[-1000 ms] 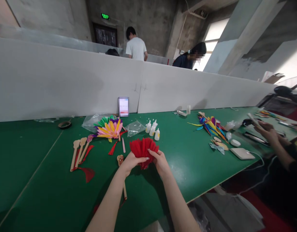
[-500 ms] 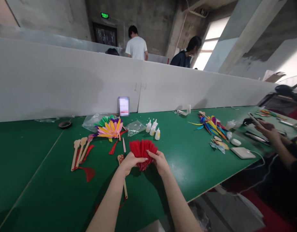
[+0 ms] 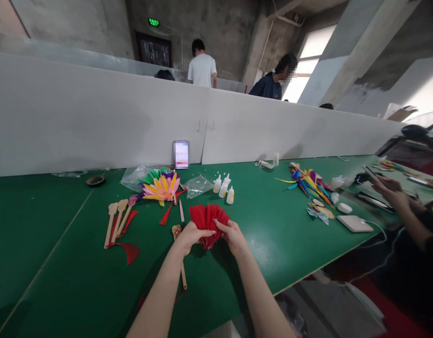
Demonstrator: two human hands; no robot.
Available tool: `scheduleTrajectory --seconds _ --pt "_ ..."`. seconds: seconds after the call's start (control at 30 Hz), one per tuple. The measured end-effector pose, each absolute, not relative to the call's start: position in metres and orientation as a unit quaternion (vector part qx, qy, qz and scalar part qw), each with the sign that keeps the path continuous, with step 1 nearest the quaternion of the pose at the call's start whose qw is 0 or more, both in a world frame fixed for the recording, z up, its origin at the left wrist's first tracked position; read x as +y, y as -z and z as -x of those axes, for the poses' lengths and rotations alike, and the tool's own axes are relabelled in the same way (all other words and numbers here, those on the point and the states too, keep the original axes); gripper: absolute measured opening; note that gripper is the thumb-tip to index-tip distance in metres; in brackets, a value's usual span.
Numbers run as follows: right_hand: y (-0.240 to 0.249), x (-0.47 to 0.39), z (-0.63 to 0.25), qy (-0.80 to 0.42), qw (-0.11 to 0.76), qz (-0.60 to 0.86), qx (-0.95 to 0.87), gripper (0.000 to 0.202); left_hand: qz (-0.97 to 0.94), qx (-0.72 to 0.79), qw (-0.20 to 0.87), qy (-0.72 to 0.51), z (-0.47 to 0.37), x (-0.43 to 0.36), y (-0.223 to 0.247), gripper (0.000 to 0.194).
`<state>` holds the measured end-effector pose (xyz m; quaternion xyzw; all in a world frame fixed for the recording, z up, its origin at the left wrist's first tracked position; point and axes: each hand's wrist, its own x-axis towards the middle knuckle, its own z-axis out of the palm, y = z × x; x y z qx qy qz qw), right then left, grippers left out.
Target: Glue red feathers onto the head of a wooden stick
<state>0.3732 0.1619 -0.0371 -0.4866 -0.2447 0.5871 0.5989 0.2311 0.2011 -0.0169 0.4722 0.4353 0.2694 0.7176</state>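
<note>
A bunch of red feathers [image 3: 209,218], fanned out at the top, is held between both hands above the green table [image 3: 266,272]. My left hand [image 3: 191,236] grips its left side, thumb across the front. On the right side, my right hand [image 3: 231,232] pinches the feathers with thumb and fingers. A wooden stick with a patterned head [image 3: 183,274] lies partly hidden under my left wrist. Just beyond the hands are a pink tool [image 3: 181,211] and several white glue bottles [image 3: 223,187].
Left are wooden sticks [image 3: 111,225] with red tassels, a tape roll [image 3: 96,181] and a colourful feather fan [image 3: 162,188]. A phone [image 3: 181,155] leans on the white partition [image 3: 96,117]. Right are loose feathers [image 3: 313,185], a white box [image 3: 355,223] and another person's hands [image 3: 392,192].
Both hands keep the same hold on the red feathers, whose fanned tips have shifted slightly. The view has moved a little.
</note>
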Motion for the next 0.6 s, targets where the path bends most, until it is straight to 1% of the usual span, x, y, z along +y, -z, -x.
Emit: scheduleTrajectory --seconds 0.33,0.6 --pt "0.0415 0.1631 -0.3727 -0.597 0.601 0.478 -0.235 0.033 -0.475 0.437 0.718 -0.262 -0.2306 0.2007 0.0146 0.049" --pt "0.0427 0.1644 -0.3707 -0.603 0.6 0.474 -0.228 0.034 -0.477 0.449 0.712 -0.253 -0.2295 0.2025 0.0145 0.047"
